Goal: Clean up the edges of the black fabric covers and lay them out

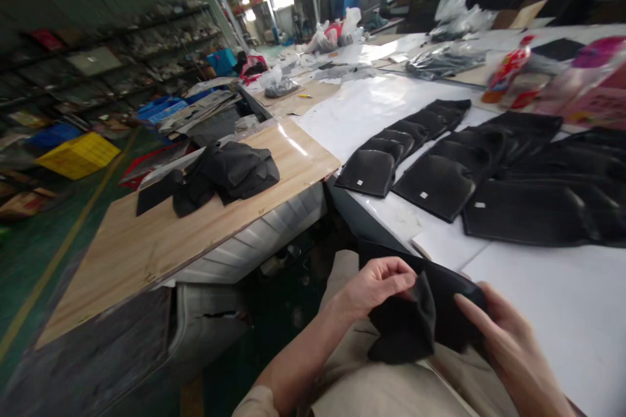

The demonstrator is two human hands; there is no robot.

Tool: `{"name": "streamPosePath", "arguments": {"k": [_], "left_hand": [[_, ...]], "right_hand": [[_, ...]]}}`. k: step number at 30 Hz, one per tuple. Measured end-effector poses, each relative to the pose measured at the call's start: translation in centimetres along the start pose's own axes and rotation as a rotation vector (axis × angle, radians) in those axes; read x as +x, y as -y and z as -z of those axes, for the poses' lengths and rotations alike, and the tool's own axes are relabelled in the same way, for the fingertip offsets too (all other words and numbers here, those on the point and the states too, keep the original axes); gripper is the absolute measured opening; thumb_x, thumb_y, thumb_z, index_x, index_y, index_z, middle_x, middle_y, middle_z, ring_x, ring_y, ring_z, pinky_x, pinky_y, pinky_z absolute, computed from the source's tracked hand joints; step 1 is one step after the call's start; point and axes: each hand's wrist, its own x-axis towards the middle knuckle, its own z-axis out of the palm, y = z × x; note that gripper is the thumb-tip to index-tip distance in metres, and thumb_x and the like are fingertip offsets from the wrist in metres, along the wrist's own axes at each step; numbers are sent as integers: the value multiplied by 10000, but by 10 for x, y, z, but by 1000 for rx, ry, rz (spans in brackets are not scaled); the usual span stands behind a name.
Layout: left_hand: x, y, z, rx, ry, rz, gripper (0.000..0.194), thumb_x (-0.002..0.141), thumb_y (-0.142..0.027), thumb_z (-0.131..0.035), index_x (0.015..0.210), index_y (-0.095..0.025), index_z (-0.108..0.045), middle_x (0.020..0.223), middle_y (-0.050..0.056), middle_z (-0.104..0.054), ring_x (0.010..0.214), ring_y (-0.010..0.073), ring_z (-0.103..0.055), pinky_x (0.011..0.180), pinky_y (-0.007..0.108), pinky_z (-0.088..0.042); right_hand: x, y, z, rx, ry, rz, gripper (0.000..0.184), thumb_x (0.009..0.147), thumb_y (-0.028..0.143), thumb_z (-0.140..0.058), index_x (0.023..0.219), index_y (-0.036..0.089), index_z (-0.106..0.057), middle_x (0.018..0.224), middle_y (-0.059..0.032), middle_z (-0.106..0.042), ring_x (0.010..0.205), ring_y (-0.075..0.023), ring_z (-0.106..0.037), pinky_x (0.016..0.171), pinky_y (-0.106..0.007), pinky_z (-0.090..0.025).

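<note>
Over my lap I hold a black fabric piece (405,329), folded and hanging down, with a smooth, stiffer-looking black panel behind it. My left hand (386,283) pinches the fabric's upper edge between thumb and fingers. My right hand (499,319) grips the black panel (450,300) at its right end, thumb on the near face and fingers behind. Whether fabric and panel are joined I cannot tell. Just beyond my hands, overlapping rows of padded black pieces (430,176) lie on the white table (548,300), some with small white labels.
At the left, a wooden board (161,241) bears a crumpled heap of black cloth (229,172). A red bottle (511,68) and a pink container (587,88) stand at the back right. Plastic bags (460,13) lie farther off. A yellow crate (78,153) sits on the floor.
</note>
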Motion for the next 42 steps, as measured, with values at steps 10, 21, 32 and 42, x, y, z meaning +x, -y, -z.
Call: {"name": "streamPosePath", "arguments": {"k": [10, 21, 32, 42], "left_hand": [[5, 10, 43, 529, -688, -666, 313, 824, -336, -730, 1083, -188, -637, 1228, 116, -619, 1143, 259, -608, 982, 411, -503], [26, 41, 49, 147, -603, -100, 407, 807, -466, -718, 1044, -140, -663, 894, 66, -727, 760, 197, -672, 715, 288, -538], [1, 1, 33, 846, -781, -335, 281, 845, -400, -695, 724, -156, -625, 679, -15, -621, 630, 125, -536, 624, 207, -451], [1, 20, 53, 607, -727, -273, 308, 835, -421, -709, 994, -158, -715, 915, 58, -745, 835, 215, -676, 778, 279, -541]], "right_hand": [[15, -17, -30, 597, -86, -270, 277, 715, 374, -830, 833, 190, -660, 751, -12, -719, 629, -145, -657, 612, -242, -508], [33, -32, -28, 487, -214, -236, 373, 780, 484, -760, 1007, 224, -616, 822, -9, -720, 729, -182, -670, 659, -274, -510], [22, -38, -31, 389, -194, -107, 588, 778, 718, -626, 1154, 268, -583, 1319, -82, -624, 1165, -293, -593, 909, -378, -494], [25, -36, -30, 450, -296, -134, 347, 812, 514, -722, 759, 195, -594, 924, -33, -657, 781, -173, -551, 655, -258, -415]]}}
